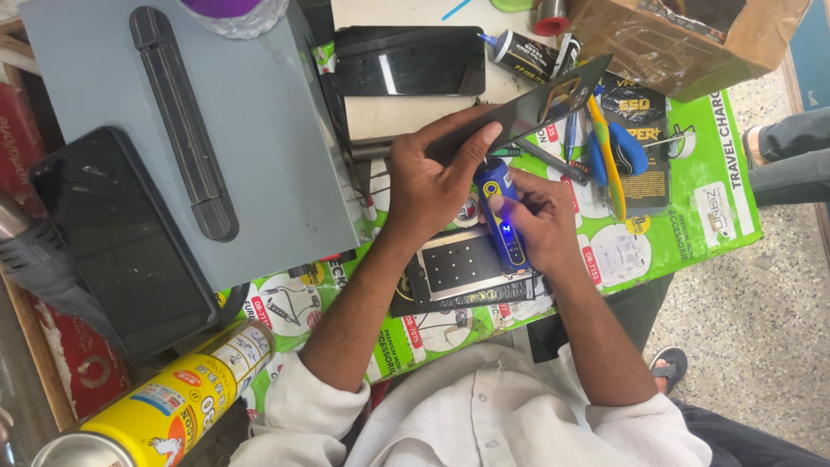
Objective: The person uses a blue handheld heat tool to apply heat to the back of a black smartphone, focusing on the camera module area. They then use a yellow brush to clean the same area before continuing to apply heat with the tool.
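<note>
My left hand (437,173) pinches the dark phone back panel (527,108), long axis running far-right, tilted up off the surface (692,216). My right hand (540,227) has its grip clamped on the blue handheld tool (501,216), tip pointing far, just under the panel's near edge. An opened phone (462,270) lies directly below.

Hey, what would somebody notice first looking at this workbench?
Probably the two hands at the centre: the left hand holds up a thin dark phone back cover, while the right hand grips a small blue tool with a lit tip end against it. Next comes the bright yellow spray can lying at the lower left, and the big grey box at the upper left.
</note>
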